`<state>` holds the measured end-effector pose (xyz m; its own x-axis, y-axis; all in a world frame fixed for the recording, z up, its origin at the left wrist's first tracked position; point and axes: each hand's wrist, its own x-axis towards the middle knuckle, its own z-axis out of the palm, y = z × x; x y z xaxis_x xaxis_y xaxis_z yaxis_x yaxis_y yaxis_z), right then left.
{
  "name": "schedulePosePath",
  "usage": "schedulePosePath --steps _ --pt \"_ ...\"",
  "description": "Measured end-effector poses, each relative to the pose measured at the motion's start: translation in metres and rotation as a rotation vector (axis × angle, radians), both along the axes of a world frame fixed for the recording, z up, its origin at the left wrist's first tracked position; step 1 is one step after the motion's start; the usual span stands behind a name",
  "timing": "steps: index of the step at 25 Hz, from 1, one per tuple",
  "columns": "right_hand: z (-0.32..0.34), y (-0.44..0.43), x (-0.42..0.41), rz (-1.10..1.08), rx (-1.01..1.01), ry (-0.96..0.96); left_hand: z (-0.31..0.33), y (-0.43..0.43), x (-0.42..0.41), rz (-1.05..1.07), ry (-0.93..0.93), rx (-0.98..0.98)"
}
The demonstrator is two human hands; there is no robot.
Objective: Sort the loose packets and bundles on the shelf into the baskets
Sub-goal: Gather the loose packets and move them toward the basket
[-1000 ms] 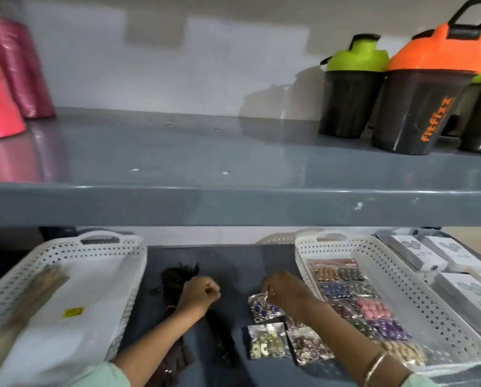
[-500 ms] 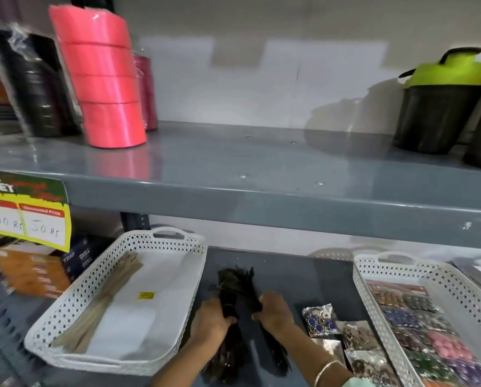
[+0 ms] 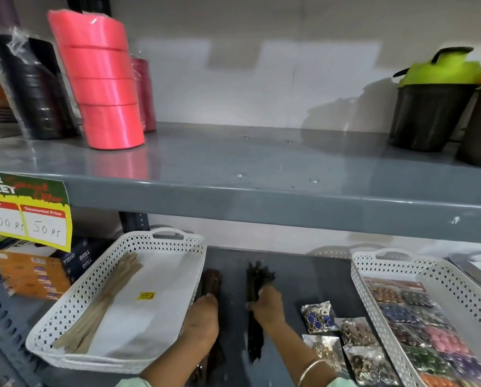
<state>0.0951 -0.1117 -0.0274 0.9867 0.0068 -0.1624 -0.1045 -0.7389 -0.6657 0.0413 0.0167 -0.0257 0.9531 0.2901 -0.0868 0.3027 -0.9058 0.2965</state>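
Note:
Two dark bundles lie on the lower grey shelf between two white perforated baskets. My left hand (image 3: 203,317) is closed around the brown bundle (image 3: 212,279), right beside the left basket (image 3: 113,252). My right hand (image 3: 267,303) grips the black bundle (image 3: 257,275). The left basket holds a tan bundle (image 3: 105,300) on white paper. The right basket (image 3: 365,263) is filled with colourful packets. Several loose jewellery packets (image 3: 319,317) lie on the shelf left of the right basket.
The upper grey shelf (image 3: 261,163) overhangs the work area, with pink ribbon rolls (image 3: 102,79), black wrapped rolls (image 3: 35,88) and shaker bottles (image 3: 432,104). A price tag (image 3: 24,210) hangs at left above stacked boxes (image 3: 38,272). White boxes sit at far right.
My right hand left the jewellery packets and moved left to the dark bundles. The two bundles, held together half a second ago, are now pulled apart, one in each hand. The view shifted left.

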Motion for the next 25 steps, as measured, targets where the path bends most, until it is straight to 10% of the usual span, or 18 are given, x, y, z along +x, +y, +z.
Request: schedulePosePath --steps 8,16,25 --pt "0.007 -0.009 -0.014 0.097 -0.191 0.019 0.006 -0.004 0.007 -0.075 -0.025 0.156" --pt "0.004 -0.147 -0.032 0.247 -0.479 0.006 0.017 -0.096 0.068 -0.422 0.045 -0.316" --pt "-0.003 -0.164 -0.034 0.273 -0.319 -0.025 -0.019 -0.159 0.104 -0.388 0.14 -0.314"
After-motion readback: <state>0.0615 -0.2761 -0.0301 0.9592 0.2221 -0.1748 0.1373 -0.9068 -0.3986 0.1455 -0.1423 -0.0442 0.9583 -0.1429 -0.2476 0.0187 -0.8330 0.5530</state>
